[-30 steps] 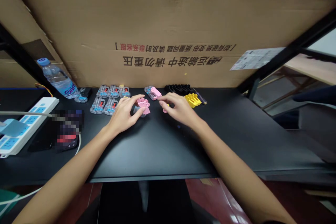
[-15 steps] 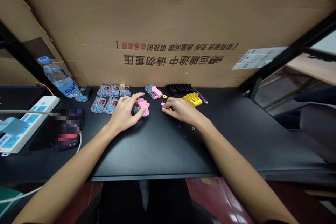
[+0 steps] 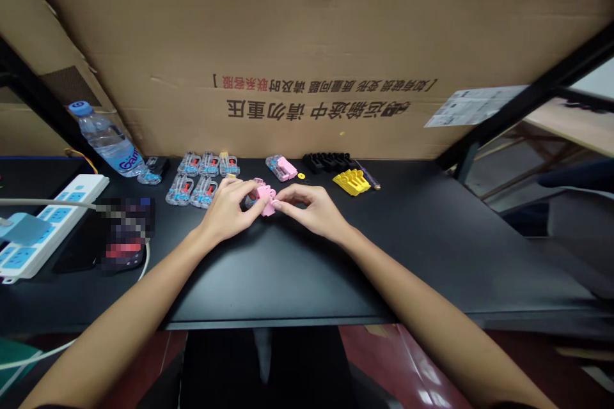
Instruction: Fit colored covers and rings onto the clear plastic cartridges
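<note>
My left hand (image 3: 233, 208) grips a small pink plastic part (image 3: 265, 199) between thumb and fingers, just above the black table. Fingers and thumb of my right hand (image 3: 311, 209) are pinched together against the right edge of that pink part. Whatever is between those right fingertips is too small and covered to make out. Behind the hands lies a clear case with a pink piece on it (image 3: 283, 168), and beside it a yellow ring (image 3: 301, 176). Clear plastic cases with blue and red insides (image 3: 180, 190) stand in rows left of my left hand.
Yellow plastic parts (image 3: 352, 182) and a row of black parts (image 3: 329, 162) lie back right, with a pen-like tool (image 3: 369, 176) alongside. At left are a water bottle (image 3: 110, 140), a white power strip (image 3: 52, 227) and a cable. A cardboard wall (image 3: 288, 32) closes off the back.
My right hand has moved left, from the small rings on the table to the pink part. My left hand still holds that part, now turned slightly and a little further right.
</note>
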`<state>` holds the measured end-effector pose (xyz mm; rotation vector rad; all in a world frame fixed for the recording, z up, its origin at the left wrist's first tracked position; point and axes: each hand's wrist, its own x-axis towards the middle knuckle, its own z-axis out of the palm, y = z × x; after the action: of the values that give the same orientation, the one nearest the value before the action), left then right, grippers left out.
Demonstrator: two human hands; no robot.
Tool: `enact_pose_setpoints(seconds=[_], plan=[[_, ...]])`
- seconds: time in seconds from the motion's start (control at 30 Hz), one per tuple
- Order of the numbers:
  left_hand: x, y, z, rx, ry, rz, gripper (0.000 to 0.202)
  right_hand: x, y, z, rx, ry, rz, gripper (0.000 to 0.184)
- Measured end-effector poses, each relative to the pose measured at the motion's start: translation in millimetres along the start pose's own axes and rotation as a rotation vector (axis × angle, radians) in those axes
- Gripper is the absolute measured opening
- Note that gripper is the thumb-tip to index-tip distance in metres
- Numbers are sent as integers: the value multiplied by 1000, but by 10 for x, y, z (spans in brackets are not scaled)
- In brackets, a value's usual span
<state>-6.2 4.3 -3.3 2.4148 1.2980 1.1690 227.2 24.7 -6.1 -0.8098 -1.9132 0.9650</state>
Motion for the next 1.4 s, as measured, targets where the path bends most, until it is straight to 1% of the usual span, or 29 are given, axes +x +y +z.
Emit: enact_pose_setpoints(seconds=[0.1, 0.2, 0.3, 0.43, 0.5, 0.67, 0.9, 1.1, 1.23, 1.4], plan=[[0, -2, -3, -8, 8, 9, 17, 6, 5, -22, -5, 20, -14, 32], [-9, -6, 4, 1, -23, 59, 19, 6, -6, -18, 4, 54, -15, 31], [-23, -16, 18, 8, -41, 122, 19, 5, -8, -1, 42, 49, 26, 33], [-28, -24, 18, 20, -26, 168, 17, 10, 19, 15, 108, 64, 70, 37], [-27, -23, 11, 26, -30, 177, 17, 12, 30, 22, 116, 44, 85, 39], [-29, -34, 4, 38, -66, 183, 20, -3, 12, 61, 83, -64, 138, 40], [-31, -52, 18, 21, -70, 217, 18, 2, -11, 102, 204, -62, 205, 46], [-35, -49, 23, 11, -75, 183, 17, 16, 5, 89, 319, -83, 226, 44], [-37, -16, 18, -8, -85, 170, 18, 28, 11, 58, 394, -112, 268, 42], [-37, 7, 20, -21, -94, 130, 20, 26, 8, 47, 341, -121, 269, 44]])
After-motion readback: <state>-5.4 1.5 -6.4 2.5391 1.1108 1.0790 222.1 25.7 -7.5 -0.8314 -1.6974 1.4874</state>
